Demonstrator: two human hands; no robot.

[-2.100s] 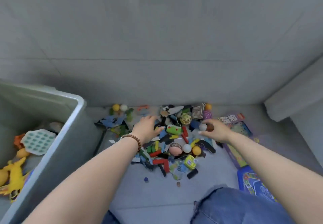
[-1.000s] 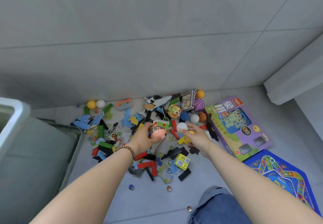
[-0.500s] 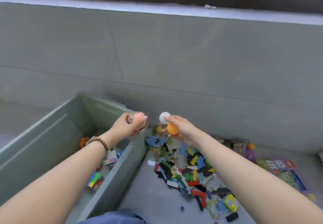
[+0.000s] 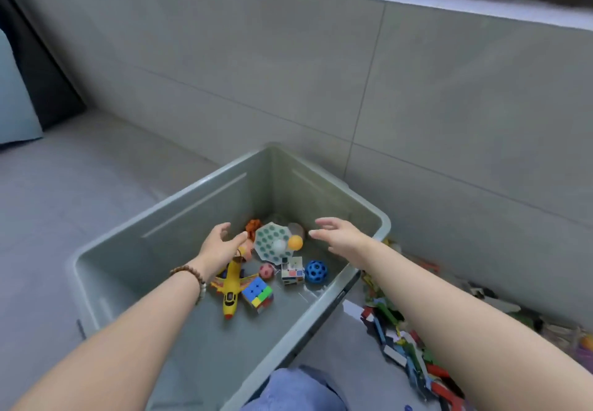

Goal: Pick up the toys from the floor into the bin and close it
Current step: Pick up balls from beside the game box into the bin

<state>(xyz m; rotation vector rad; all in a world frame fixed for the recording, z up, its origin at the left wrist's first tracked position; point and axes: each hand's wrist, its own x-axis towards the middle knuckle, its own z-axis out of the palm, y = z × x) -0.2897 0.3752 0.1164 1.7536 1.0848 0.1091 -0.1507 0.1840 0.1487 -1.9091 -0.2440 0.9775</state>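
The grey-green bin (image 4: 205, 186) stands open on the floor before me. My left hand (image 4: 219, 243) and my right hand (image 4: 337, 234) hover over its far end, both with fingers spread and nothing in them. Between the hands a white ball (image 4: 279, 245) and an orange ball (image 4: 295, 242) are over a white hexagonal board with teal dots (image 4: 268, 237). A pinkish ball (image 4: 247, 245) shows just under my left fingers. Lower in the bin lie a yellow toy plane (image 4: 231, 285), a colour cube (image 4: 257, 293), a blue holed ball (image 4: 315, 271) and a pink ball (image 4: 267, 271).
A heap of coloured blocks and foam pieces (image 4: 404, 340) lies on the floor right of the bin, against the tiled wall (image 4: 321, 73). My knee in blue jeans (image 4: 295, 391) is at the bottom. A pale blue object (image 4: 12, 96) stands at the far left.
Both hands carried balls from the floor pile over the bin and let go. The white, orange and pinkish balls now sit or fall inside the bin. The view turned left.
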